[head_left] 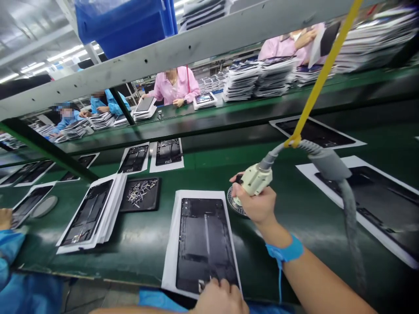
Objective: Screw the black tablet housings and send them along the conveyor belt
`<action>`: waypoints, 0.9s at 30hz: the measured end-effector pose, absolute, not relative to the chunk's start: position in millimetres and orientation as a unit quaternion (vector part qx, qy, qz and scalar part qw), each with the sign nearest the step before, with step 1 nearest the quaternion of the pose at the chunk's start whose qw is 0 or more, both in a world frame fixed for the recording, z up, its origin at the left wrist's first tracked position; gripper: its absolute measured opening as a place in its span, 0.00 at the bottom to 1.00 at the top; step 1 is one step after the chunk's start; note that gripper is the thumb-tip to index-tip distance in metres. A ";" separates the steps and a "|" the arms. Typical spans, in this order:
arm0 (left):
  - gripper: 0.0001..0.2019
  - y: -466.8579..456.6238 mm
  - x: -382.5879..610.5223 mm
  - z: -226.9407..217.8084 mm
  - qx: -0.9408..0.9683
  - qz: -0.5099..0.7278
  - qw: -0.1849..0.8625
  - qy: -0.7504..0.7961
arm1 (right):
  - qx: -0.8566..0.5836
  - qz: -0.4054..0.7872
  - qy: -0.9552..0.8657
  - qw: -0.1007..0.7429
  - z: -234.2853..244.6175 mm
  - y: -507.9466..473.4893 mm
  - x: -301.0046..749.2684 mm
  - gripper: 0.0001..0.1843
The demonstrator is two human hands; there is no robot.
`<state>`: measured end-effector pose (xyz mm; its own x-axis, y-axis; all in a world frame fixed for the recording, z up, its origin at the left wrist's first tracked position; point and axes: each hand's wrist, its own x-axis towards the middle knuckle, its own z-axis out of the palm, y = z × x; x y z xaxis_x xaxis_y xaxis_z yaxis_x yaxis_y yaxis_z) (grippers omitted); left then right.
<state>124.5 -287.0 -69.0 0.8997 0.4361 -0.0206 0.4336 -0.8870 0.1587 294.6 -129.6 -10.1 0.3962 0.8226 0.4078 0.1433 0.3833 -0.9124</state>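
My right hand (260,203) is wrapped round a cream electric screwdriver (258,179) with a grey cable, hung from a yellow strap (324,74). Its tip is hidden by the hand. Just beneath, partly covered, is a round perforated metal dish (234,201). A blue wrist strap (288,249) circles my right wrist. In front of me a black tablet housing (204,235) lies on a white sheet (172,244). At its near edge my left hand (219,298) is closed with curled fingers; anything between the fingertips is hidden.
To the left are stacked housings (88,213) on white sheets and a black tray (152,200) of small screw-like parts. More housings (376,196) lie right. A neighbour's hand (5,218) is at far left. A metal shelf beam (147,61) crosses above; co-workers sit opposite.
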 end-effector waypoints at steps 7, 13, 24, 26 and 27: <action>0.12 -158.0 5.3 2.5 0.882 -0.018 0.058 0.468 | -0.502 0.238 -0.505 0.661 -12.9 -129.0 295.5 0.08; 0.17 -56.4 -59.4 19.1 0.783 -0.123 -0.053 0.608 | -0.494 0.230 -0.514 0.662 -11.3 -128.9 294.0 0.08; 0.19 -19.3 -103.1 42.7 0.785 -0.175 -0.016 0.595 | -0.507 0.225 -0.521 0.649 -15.1 -128.2 297.8 0.07; 0.20 -20.3 -104.2 40.8 0.802 -0.175 -0.015 0.571 | -0.508 0.226 -0.519 0.649 -14.6 -128.4 297.3 0.08; 0.20 -20.8 -103.5 39.1 0.805 -0.178 -0.018 0.566 | -0.508 0.227 -0.518 0.650 -14.2 -128.5 297.0 0.08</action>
